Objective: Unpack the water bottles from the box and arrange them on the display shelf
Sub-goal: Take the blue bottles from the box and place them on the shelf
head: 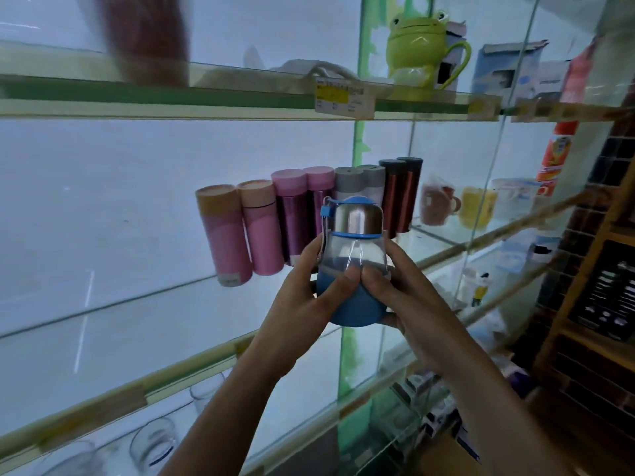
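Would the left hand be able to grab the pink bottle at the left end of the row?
Probably not yet: the left hand is busy gripping the blue bottle. Nothing stands in front of the pink bottle, though.

Two bare arms in shot here. The left forearm (233,407) comes up out of the bottom centre of the frame, slim, bare skin right down to the picture's lower edge. The right forearm (488,400) runs in from the lower right, bare all the way to the corner too. Left hand (302,288) and right hand (409,297) are mid-frame, bare, with slender fingers. Short, rounded nails show on both thumbs (350,274), at the centre.
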The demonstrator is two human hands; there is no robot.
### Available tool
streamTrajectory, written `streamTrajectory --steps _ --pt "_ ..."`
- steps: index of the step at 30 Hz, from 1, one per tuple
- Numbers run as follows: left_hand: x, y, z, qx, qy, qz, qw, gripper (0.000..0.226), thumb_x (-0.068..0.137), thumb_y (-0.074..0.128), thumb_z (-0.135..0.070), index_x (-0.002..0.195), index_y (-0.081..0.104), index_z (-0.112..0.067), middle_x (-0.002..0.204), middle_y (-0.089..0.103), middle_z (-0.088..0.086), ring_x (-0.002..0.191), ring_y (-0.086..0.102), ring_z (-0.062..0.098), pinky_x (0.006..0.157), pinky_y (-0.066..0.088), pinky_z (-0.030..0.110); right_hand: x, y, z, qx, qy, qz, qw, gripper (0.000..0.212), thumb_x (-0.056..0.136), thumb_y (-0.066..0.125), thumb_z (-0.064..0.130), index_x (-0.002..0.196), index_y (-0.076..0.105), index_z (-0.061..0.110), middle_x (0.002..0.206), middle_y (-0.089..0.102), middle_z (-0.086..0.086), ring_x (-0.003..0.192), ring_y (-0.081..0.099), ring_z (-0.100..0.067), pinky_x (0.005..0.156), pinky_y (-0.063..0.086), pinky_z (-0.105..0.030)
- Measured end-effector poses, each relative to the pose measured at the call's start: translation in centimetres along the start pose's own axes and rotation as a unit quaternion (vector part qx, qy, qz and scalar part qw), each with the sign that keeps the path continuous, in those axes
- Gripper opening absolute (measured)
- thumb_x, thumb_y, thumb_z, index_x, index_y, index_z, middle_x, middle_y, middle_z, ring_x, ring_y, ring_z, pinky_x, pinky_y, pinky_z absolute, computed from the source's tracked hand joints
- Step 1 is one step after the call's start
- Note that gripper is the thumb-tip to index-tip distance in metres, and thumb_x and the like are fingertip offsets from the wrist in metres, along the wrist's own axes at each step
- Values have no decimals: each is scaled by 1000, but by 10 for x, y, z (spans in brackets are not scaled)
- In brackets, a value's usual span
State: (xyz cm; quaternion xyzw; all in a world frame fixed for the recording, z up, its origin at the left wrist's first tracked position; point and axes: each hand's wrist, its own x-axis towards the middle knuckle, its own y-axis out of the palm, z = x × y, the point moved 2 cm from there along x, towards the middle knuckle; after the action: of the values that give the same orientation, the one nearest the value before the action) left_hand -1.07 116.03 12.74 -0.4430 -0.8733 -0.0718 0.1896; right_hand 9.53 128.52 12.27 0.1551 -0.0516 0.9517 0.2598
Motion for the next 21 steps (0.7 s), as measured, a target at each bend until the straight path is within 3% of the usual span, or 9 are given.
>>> streamTrajectory --steps 5,10,14,18,21 --pt "-17 -37 -9 42 0 -47 998 51 93 65 -37 141 48 -42 127 67 -13 115 66 20 92 60 39 14 38 4 15 -10 64 998 51 83 67 40 131 54 53 120 75 10 110 72 -11 82 62 -30" --pt "-37 -80 -17 76 -9 -98 992 51 93 66 -40 140 48 -45 129 66 -12 117 65 17 91 60 39 29 86 6 26 -24 127 991 54 90 65 34 142 52 42 133 68 9 121 67 -15 95 60 -43" --pt "-54 -117 -22 102 -19 -151 983 55 91 68 -47 142 46 -48 132 65 -12 117 66 16 93 60 41 41 128 3 31 -30 166 985 50 92 64 35 141 53 39 132 69 8 121 67 -19 94 60 -43" --pt "-74 -154 -29 119 -23 -186 975 51 96 65 -39 142 45 -49 130 65 -14 113 68 12 94 59 42 49 170 -3 33 -26 199 979 54 95 64 35 146 48 40 137 66 7 125 65 -19 97 59 -47" --pt "-91 -181 -34 131 -30 -210 968 56 91 67 -49 141 44 -51 129 65 -15 113 68 10 93 60 40 54 204 -9 38 -13 214 976 64 93 72 41 149 43 43 139 65 6 126 64 -19 100 57 -52"
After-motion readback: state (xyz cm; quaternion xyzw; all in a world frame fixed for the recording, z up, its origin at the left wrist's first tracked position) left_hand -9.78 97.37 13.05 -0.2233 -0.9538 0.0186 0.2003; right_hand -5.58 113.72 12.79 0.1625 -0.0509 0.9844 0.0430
